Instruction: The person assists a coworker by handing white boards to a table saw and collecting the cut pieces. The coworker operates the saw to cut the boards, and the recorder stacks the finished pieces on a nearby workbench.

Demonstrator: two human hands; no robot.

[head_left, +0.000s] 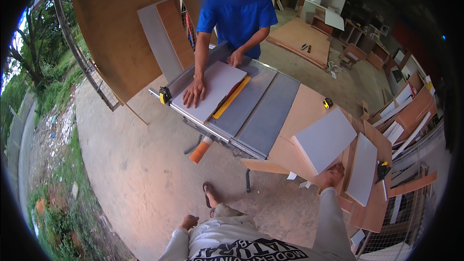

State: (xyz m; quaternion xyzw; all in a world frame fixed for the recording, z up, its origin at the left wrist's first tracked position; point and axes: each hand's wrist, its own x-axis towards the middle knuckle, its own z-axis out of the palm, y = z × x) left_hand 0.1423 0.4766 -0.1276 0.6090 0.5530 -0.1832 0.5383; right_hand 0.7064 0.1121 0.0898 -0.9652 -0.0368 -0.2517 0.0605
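My left hand (190,221) hangs low beside my body, its fingers curled in and nothing showing in them. At the right, my right hand (334,174) rests by the near corner of a stack of white-faced boards (326,137), fingers partly spread on the wood. Another white-faced board (362,169) lies just right of that hand. Across from me, a person in a blue shirt (237,19) presses a white board (212,89) flat on the table saw (263,108), next to its yellow and red insert (231,97).
A plywood side table (302,108) carries a yellow-black tape measure (327,103) and a black-yellow tool (383,170). An orange-ended pipe (200,151) juts below the saw. Large plywood panels (121,29) lean at the back left. Wood offcuts (411,106) crowd the right.
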